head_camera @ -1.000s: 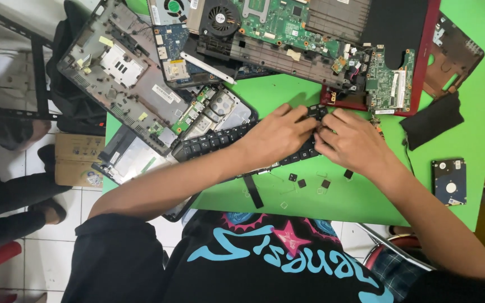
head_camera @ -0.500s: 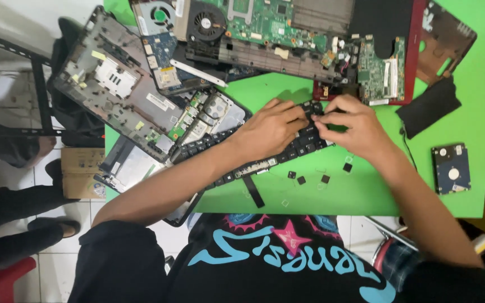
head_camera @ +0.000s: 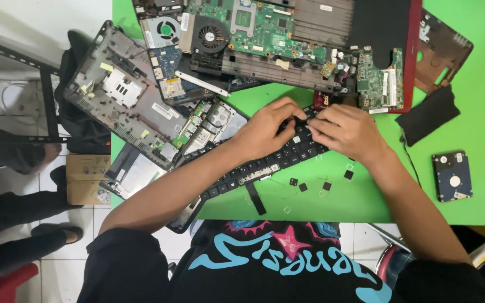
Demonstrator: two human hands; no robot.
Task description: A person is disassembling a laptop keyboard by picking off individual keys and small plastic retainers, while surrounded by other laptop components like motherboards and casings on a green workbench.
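Green table: one keyboard, two hands.

Person wears a black short-sleeved cotton T-shirt bearing a large chest print: light-blue angular shapes with a pink star on a darker multicoloured ground. Sleeves end above the elbows; forearms bare. Both hands bare, without gloves, rings or watch.

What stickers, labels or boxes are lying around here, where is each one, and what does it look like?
Hard drive: far edge of the green table, dark rectangle with a white label and round silver centre.
Grey laptop shell: beyond the left hand, white rectangular stickers and small yellow ones.
Cardboard box: on the tiled floor beside the table, brown, flat.
Shirt print: black shirt, turquoise shapes and a pink star.
No screen shows.
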